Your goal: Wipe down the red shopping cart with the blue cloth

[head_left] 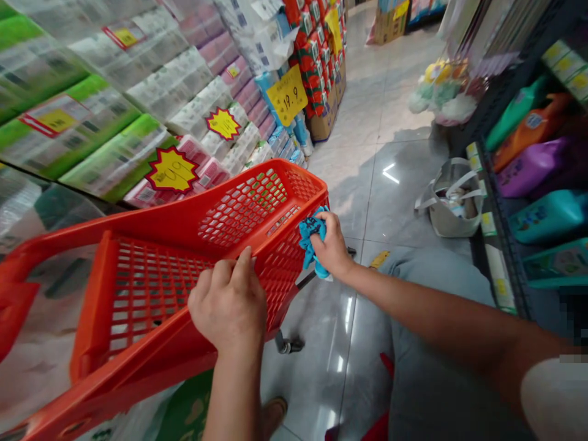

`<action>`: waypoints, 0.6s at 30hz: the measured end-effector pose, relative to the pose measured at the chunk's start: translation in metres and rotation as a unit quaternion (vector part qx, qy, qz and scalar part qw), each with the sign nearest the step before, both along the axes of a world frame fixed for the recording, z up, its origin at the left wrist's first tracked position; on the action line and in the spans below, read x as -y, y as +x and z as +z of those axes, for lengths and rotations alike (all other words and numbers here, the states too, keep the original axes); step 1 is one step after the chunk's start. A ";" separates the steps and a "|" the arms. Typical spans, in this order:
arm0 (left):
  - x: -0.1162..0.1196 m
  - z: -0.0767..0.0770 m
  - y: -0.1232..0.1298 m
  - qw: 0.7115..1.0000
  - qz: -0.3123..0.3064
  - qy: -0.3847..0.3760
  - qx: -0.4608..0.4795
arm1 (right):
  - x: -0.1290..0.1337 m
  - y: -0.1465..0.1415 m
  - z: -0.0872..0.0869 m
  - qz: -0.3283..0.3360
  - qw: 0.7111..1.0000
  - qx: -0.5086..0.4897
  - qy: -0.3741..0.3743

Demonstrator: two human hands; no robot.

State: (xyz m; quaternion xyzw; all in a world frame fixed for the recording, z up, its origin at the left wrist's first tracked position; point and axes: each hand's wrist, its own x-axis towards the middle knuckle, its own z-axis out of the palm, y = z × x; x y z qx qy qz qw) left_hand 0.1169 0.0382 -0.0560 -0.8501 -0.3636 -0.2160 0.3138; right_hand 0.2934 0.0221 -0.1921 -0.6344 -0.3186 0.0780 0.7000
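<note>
A red plastic shopping cart (151, 214) with mesh sides stands in front of me, tilted across the view. My left hand (229, 300) is closed over its near top rim, fingers curled to the inside. Bunched in my right hand (331, 245) is a bright blue cloth (309, 236) with dark printing on it. That hand presses the cloth against the outside of the cart, near the far right corner of the rim. My right thumb and fingers are wrapped round it, so part of the cloth is hidden.
Packs of tissue (110, 147) with yellow price signs line the left. Shelves with coloured bottles (533, 165) run along the right. A grey tote bag (454, 208) stands on the tiled floor (404, 165) beside them. Fluffy pastel items (443, 92) hang farther back.
</note>
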 end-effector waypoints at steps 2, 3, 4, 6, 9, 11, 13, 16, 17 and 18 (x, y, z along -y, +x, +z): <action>-0.001 -0.001 0.004 1.000 0.002 0.008 0.003 | -0.005 -0.002 -0.001 -0.025 0.999 -0.023 -0.011; -0.001 -0.001 0.006 1.000 0.003 0.009 0.004 | -0.004 -0.010 -0.001 -0.035 0.999 -0.032 -0.014; -0.001 -0.001 0.008 1.000 0.006 0.009 0.005 | -0.001 -0.023 0.000 -0.034 0.999 -0.032 -0.014; 0.000 -0.002 0.010 1.000 0.011 0.004 0.008 | 0.009 -0.052 0.004 0.011 1.000 -0.009 -0.006; 0.001 -0.002 0.009 1.000 0.011 0.001 0.013 | 0.018 -0.077 0.011 0.081 0.997 -0.009 0.010; 0.002 -0.002 0.007 1.000 0.005 0.002 0.012 | 0.012 -0.064 0.011 0.041 0.995 -0.094 0.008; 0.002 -0.002 0.006 1.000 0.003 0.001 0.009 | 0.000 -0.031 0.004 -0.033 0.981 -0.189 -0.004; 0.003 -0.001 0.005 1.000 -0.004 -0.007 -0.001 | -0.015 0.017 -0.013 -0.105 0.959 -0.262 -0.027; 0.004 -0.001 0.005 1.000 -0.006 -0.010 -0.003 | -0.017 0.023 -0.019 -0.114 0.952 -0.282 -0.032; 0.004 0.000 0.005 1.000 -0.007 -0.011 -0.004 | -0.017 0.021 -0.023 -0.115 0.946 -0.302 -0.038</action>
